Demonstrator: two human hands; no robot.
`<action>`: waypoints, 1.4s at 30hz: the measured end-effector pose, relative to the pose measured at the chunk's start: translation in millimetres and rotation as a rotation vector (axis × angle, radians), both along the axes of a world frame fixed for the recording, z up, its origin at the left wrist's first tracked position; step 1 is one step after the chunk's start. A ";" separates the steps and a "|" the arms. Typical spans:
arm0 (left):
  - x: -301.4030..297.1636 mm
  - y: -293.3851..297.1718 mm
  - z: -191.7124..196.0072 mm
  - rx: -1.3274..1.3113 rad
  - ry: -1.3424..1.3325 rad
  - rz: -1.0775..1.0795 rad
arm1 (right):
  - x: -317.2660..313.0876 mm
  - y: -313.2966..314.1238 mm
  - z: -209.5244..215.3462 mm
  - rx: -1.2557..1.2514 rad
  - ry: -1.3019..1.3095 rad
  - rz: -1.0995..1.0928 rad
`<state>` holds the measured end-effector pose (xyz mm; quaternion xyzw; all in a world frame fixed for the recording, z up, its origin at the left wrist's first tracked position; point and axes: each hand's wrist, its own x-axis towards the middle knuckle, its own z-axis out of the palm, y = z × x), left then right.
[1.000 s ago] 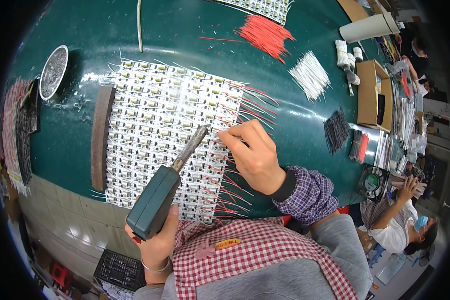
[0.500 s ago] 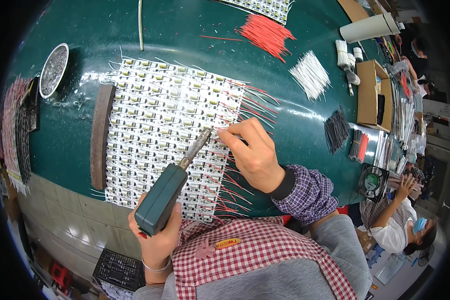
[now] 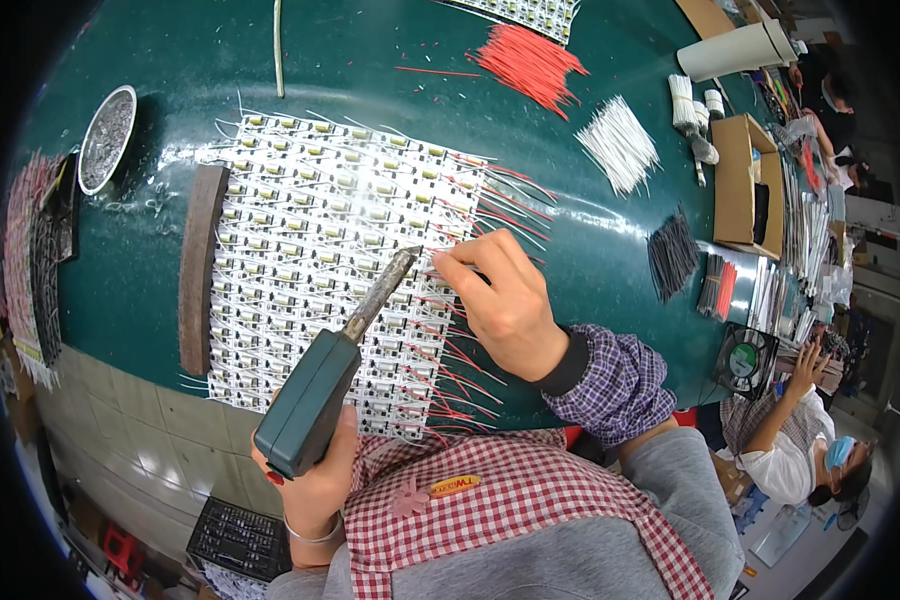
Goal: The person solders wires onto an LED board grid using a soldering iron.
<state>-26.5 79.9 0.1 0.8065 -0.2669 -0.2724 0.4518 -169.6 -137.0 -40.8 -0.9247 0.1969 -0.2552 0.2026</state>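
My left hand grips the dark green body of a soldering gun. Its worn metal tip points up and right, over a panel of small white circuit boards. Close to that tip, at the panel's right side, my right hand is closed in a pinch on a thin wire, mostly hidden by the fingers. Rows of small components and white wires cover the panel. Red wires stick out along its right side, above and below my right hand.
A dark bar lies along the panel's left edge. On the green table are an oval bowl, bundles of red wires, white wires and black wires, a cardboard box and a small fan. A co-worker sits at the right.
The soldering gun has moved slightly left and down, its tip drawing back a little from my right fingertips. My right hand stays pinched at nearly the same spot.
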 end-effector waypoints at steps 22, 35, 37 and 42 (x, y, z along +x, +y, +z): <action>-1.0 5.8 3.7 -0.067 0.101 0.146 | -15.5 18.8 36.5 0.013 -0.103 -0.050; -6.3 13.1 -6.4 -0.048 -0.069 0.055 | -3.2 20.2 -2.7 0.034 -0.033 -0.007; -2.3 8.6 -5.2 -0.108 0.008 -0.002 | -3.2 20.2 -2.9 0.033 -0.030 -0.010; 0.9 1.5 0.3 -0.142 0.109 -0.011 | -2.5 21.0 -1.3 0.041 -0.022 -0.011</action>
